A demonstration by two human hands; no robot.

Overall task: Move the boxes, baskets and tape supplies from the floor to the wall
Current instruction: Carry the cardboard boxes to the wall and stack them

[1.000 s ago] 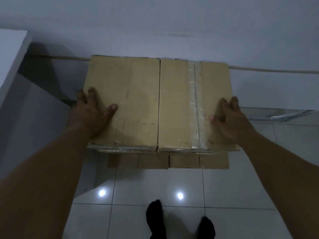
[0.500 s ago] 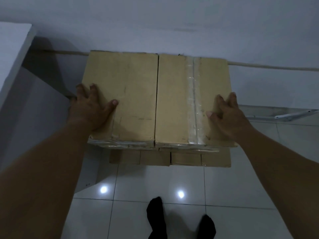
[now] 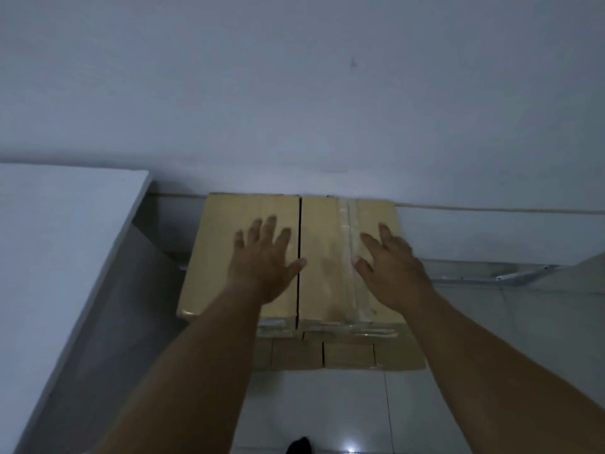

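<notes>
matt tan cardboard boxes (image 3: 248,257) with glossy clear tape (image 3: 348,257), on glossy white floor tiles (image 3: 327,411)

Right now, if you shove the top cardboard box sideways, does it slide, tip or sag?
The top cardboard box would probably slide rather than tip: it looks broad and low, lying flat on the lower box. Its lid may flex, since the open seam between the flaps isn't taped. The glossy tape strip could be slippery under the right hand.

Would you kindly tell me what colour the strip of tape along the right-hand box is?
Clear, glossy tape strip over the tan cardboard box, seen best in the head view.
</notes>
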